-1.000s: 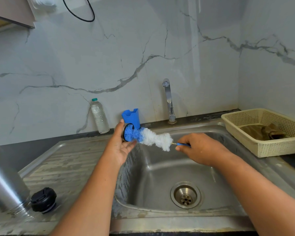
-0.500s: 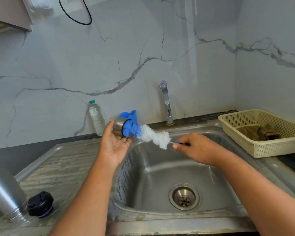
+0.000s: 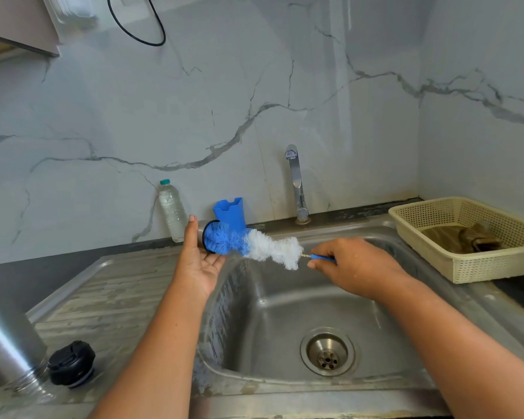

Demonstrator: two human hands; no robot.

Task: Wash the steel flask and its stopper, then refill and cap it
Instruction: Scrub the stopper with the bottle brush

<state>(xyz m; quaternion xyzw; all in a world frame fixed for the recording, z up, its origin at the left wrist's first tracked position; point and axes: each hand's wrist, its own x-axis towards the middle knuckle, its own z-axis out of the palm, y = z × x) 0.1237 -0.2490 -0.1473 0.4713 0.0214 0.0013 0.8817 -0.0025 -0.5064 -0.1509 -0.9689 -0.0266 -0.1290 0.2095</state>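
Scrubbing the cup point(image 3: 201, 234) gripped in my left hand point(image 3: 198, 264), right hand point(image 3: 354, 267) pinching the brush point(image 3: 254, 244); flask point(image 3: 6, 334) and stopper point(image 3: 71, 362) likely need it next.

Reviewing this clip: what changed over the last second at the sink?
The steel cup turned in the left hand, its mouth now more sideways, and more blue bristle of the brush shows outside it. The right hand keeps its grip on the handle. Flask and stopper unmoved.
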